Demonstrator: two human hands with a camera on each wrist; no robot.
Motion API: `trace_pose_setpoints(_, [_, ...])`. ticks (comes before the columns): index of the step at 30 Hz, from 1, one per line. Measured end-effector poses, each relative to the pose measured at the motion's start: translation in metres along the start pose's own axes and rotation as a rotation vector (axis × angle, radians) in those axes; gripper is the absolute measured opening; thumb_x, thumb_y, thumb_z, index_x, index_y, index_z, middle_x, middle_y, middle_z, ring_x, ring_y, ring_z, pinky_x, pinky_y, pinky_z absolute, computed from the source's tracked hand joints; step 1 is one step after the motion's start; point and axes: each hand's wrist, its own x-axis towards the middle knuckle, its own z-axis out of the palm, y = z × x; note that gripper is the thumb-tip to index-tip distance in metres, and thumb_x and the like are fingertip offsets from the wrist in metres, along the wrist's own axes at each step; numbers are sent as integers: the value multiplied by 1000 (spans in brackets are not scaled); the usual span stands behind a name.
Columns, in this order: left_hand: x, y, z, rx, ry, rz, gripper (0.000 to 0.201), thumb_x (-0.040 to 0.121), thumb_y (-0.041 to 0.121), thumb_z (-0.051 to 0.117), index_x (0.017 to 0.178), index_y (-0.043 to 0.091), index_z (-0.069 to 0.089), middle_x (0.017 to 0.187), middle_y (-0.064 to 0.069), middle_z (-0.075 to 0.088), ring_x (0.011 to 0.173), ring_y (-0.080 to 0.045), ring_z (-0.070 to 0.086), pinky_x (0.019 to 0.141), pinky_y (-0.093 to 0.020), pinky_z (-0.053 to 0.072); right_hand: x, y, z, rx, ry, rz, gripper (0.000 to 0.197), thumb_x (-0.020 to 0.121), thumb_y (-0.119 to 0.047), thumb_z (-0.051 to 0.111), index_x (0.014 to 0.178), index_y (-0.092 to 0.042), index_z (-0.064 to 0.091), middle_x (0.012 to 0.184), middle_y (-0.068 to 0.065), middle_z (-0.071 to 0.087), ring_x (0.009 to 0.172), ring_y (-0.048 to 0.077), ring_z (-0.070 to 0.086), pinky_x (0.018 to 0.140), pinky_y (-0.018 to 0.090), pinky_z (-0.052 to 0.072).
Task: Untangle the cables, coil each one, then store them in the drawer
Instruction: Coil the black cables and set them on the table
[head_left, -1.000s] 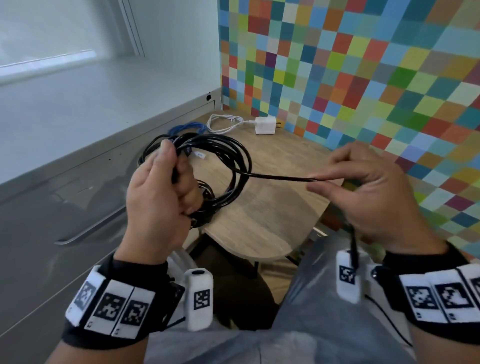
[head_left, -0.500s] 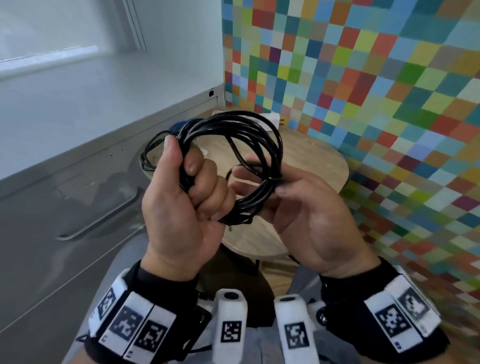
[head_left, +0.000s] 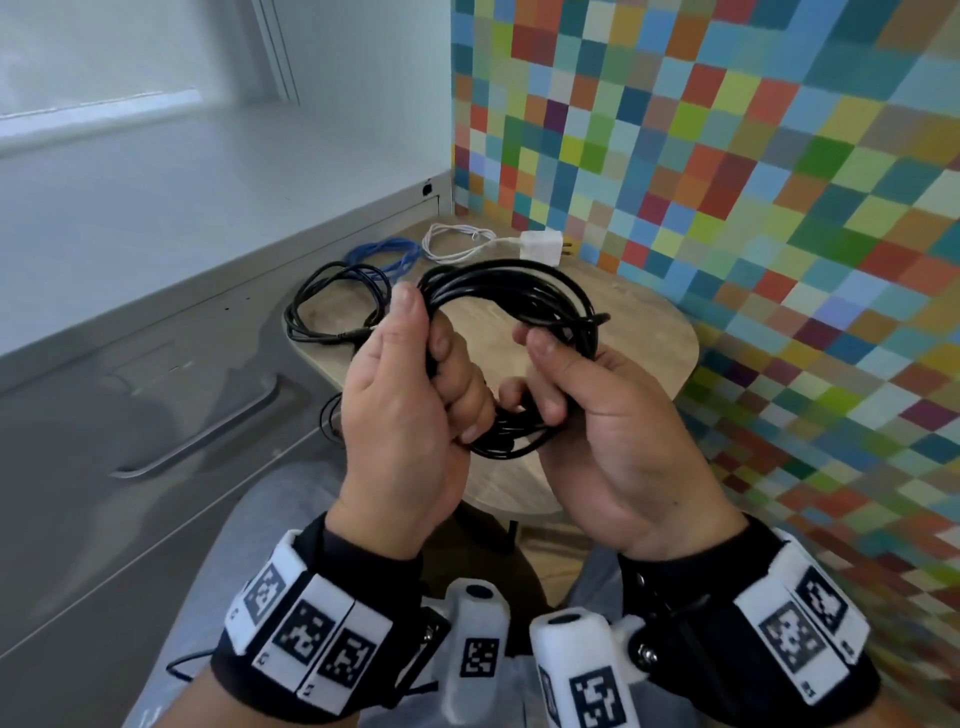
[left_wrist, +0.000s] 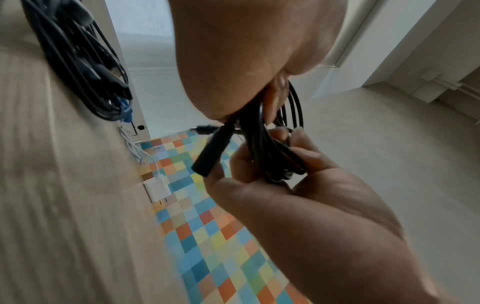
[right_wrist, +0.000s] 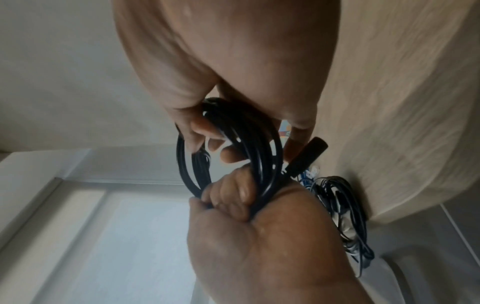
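A black cable wound into a coil (head_left: 519, 291) hangs above the round wooden table (head_left: 654, 338). My left hand (head_left: 410, 384) grips the coil's left side in a fist, thumb up along the strands. My right hand (head_left: 587, 405) holds the right side, thumb on top and fingers curled underneath. In the left wrist view the coil (left_wrist: 267, 148) runs between both hands and a black plug (left_wrist: 213, 150) sticks out. The right wrist view shows the coil (right_wrist: 233, 148) and that plug (right_wrist: 309, 156). On the table lie another black cable (head_left: 322, 306), a blue cable (head_left: 384, 254) and a white charger (head_left: 540, 247).
A grey cabinet stands to the left, with a shut drawer and its long handle (head_left: 202, 431). A wall of coloured squares (head_left: 727, 182) rises behind and to the right of the table. My grey-clad legs are below the hands.
A second ago my right hand held a straight length of the black cable out to the right. It has since come in to the coil, and both hands now hold the bundle.
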Motion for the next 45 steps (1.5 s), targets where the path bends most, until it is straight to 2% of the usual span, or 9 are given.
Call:
trace_pose_setpoints(6, [-2, -3, -6, 123, 30, 114, 42, 101, 44, 45, 69, 17, 43, 48, 3, 31, 39, -13, 23, 38, -25, 21, 4, 15, -5, -289, 53, -89, 15, 89, 2, 71, 99, -8, 67, 58, -2, 62, 74, 26, 63, 72, 27, 52])
trace_pose_setpoints(10, [-5, -1, -7, 261, -15, 295, 37, 99, 42, 48, 67, 24, 46, 52, 4, 35, 42, -16, 26, 40, -28, 24, 4, 19, -10, -710, 132, -253, 11, 93, -15, 74, 93, -19, 64, 91, -6, 76, 90, 5, 72, 82, 27, 59])
trace_pose_setpoints(13, [-6, 1, -4, 334, -5, 406, 36, 100, 41, 45, 66, 32, 48, 52, 8, 37, 42, -14, 29, 41, -28, 27, 4, 17, -15, -854, 164, -310, 19, 89, -25, 79, 101, -28, 64, 95, -10, 70, 90, 6, 68, 78, 30, 57])
trace_pose_setpoints(19, [-8, -4, -1, 369, 23, 485, 34, 103, 39, 45, 74, 21, 43, 56, 4, 32, 45, -11, 29, 43, -25, 29, 2, 9, -16, -739, 244, -308, 33, 82, -19, 87, 94, -14, 57, 85, 12, 70, 69, 28, 74, 57, 36, 62])
trace_pose_setpoints(23, [-8, -3, -3, 377, -5, 505, 38, 101, 51, 51, 76, 23, 46, 58, 9, 36, 46, -9, 30, 43, -23, 29, 6, 11, -26, -577, 163, -199, 16, 86, -6, 81, 86, -9, 65, 82, 14, 76, 76, 29, 78, 63, 39, 62])
trace_pose_setpoints(26, [-4, -1, -5, 406, 47, 523, 35, 104, 39, 43, 75, 19, 41, 56, 1, 29, 44, -10, 27, 41, -25, 26, 7, 10, -30, -411, 103, -133, 10, 86, -1, 75, 86, -8, 67, 83, 18, 77, 84, 29, 78, 70, 37, 63])
trace_pose_setpoints(33, [9, 9, -12, 316, 197, 479, 41, 102, 45, 41, 70, 20, 41, 53, 5, 34, 43, -20, 25, 41, -27, 24, 1, -11, -47, -395, -192, 68, 11, 83, -17, 70, 87, -10, 78, 55, 11, 54, 45, 21, 53, 58, 41, 60])
trace_pose_setpoints(40, [9, 7, -8, 38, 239, 282, 46, 100, 49, 46, 68, 21, 28, 51, 4, 20, 43, -15, 15, 43, -30, 19, 6, 20, -27, -682, -160, 21, 14, 106, -10, 54, 99, 0, 61, 85, 15, 77, 83, 28, 76, 90, 41, 61])
trace_pose_setpoints(45, [6, 4, -2, -93, 157, 206, 49, 104, 42, 47, 64, 20, 30, 48, 5, 23, 43, -13, 32, 51, -28, 36, 3, 35, -10, -649, -83, -2, 27, 109, -22, 49, 98, -10, 71, 83, -5, 74, 81, 7, 68, 77, 24, 52])
